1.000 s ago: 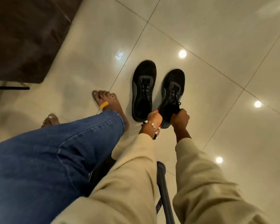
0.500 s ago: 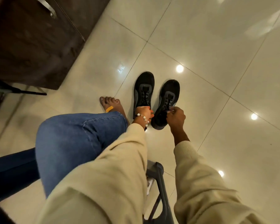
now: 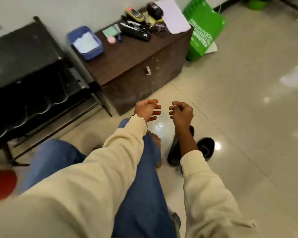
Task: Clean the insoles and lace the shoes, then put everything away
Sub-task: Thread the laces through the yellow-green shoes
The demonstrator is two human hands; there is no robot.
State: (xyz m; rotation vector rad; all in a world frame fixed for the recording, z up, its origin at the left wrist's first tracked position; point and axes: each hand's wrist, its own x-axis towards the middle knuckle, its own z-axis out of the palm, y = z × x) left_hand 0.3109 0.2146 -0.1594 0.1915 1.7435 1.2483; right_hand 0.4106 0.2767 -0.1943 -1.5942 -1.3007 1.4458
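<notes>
Looking up now, we face the rack [image 3: 29, 69] and cabinet [image 3: 136, 66]; the shoes [image 3: 175, 152], which we gripped a moment ago, sit released on the floor. Our left hand [image 3: 147, 109] hangs open, our right [image 3: 181, 112] loosely curled, empty — putting away comes next.

Much is hidden or smeared

The right forearm covers most of one black shoe [image 3: 173, 152]; the other shoe [image 3: 206, 148] is blurred. The clutter on the brown cabinet [image 3: 136, 66] is too small to name, and a red object [image 3: 0, 184] is cut off at left.
</notes>
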